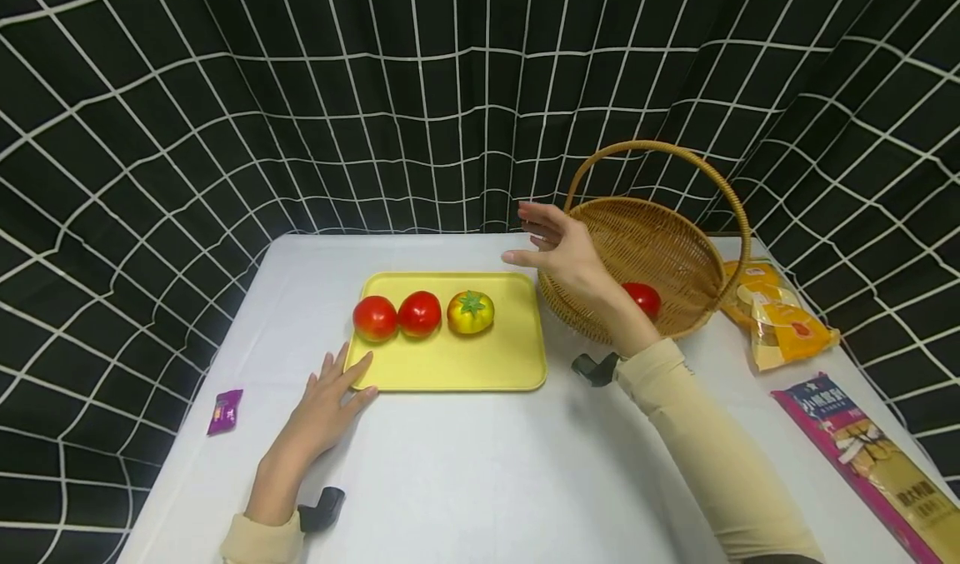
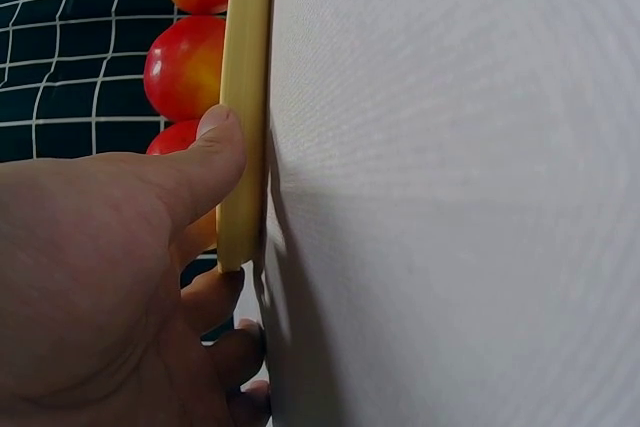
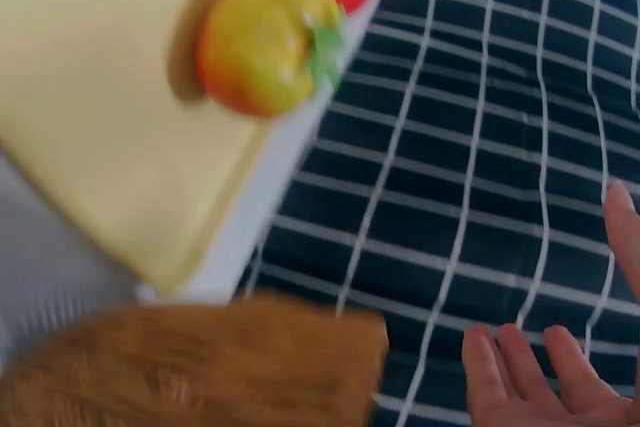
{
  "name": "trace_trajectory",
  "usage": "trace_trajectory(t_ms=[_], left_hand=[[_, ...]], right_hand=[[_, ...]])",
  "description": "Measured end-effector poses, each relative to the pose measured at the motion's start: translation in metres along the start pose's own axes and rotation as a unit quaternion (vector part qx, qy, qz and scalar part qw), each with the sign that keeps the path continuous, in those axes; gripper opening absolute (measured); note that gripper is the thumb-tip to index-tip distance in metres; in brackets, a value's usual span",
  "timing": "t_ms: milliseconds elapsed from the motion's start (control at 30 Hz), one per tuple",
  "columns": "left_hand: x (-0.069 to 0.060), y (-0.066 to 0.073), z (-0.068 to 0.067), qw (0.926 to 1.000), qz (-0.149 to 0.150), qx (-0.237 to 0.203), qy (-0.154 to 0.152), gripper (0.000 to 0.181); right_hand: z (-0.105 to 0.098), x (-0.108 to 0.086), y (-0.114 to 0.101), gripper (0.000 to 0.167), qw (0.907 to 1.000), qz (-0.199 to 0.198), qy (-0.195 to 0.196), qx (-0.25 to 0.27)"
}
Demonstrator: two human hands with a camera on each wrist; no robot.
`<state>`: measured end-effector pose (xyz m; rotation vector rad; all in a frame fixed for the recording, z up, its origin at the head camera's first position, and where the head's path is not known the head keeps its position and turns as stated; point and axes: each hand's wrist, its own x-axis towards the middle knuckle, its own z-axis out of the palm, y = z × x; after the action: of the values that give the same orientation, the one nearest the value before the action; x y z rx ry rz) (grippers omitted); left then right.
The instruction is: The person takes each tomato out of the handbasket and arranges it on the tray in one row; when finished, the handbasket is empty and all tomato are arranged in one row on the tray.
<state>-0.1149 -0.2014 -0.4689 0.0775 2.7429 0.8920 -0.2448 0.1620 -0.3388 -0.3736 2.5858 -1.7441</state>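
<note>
The yellow tomato [image 1: 471,312] sat upright on the tray [image 1: 450,374], near the centre of the head frame. To its left lay the middle red fruit [image 1: 420,314] and the left red fruit [image 1: 374,319], close together along the tray's left part. At centre right stood the basket [image 1: 654,231], its mouth tilted toward the viewer, with one red fruit [image 1: 643,299] low inside it. The left hand [image 1: 322,406], lower left of centre, held the tray's near corner lightly between thumb and forefinger. The right hand [image 1: 568,252] hung before the basket's left rim, thumb well apart from loosely bent fingers, and had hold of nothing. Farther out on the table [image 1: 487,481] lay a purple sachet [image 1: 225,411] at lower left, orange packets [image 1: 795,331] right of the basket and a long packet [image 1: 877,464] at lower right.

Judged from this layout, the work was partway: one fruit was in the basket and three were on the tray. Which way fruit was passing could not be told.

Only the head view showed the basket's contents and the packets. The left wrist view added the thumb on the rim and other fingertips beyond the corner; the right wrist view, blurred, gave the tomato's side and confirmed the vacant fingers.
</note>
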Motion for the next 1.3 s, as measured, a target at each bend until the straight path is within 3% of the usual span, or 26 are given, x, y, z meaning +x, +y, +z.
trace_trajectory(t_ms=[267,633,967,1300], left_hand=[[-0.001,0.0,-0.001,1.0,-0.002,-0.002,-0.006,0.069],[-0.002,0.001,-0.002,1.0,-0.001,-0.001,-0.003,0.069],[-0.002,0.001,-0.002,1.0,0.0,-0.002,-0.003,0.069],[-0.003,0.001,-0.002,1.0,0.004,0.001,-0.001,0.068]], right_hand=[[-0.048,-0.005,0.0,0.078,0.9987,0.022,0.044,-0.014],[-0.089,-0.015,0.022,0.087,0.9954,0.069,0.062,-0.023],[-0.106,-0.022,0.047,0.087,0.9861,0.127,0.066,-0.084],[-0.114,-0.03,0.067,0.089,0.9781,0.165,0.016,-0.126]])
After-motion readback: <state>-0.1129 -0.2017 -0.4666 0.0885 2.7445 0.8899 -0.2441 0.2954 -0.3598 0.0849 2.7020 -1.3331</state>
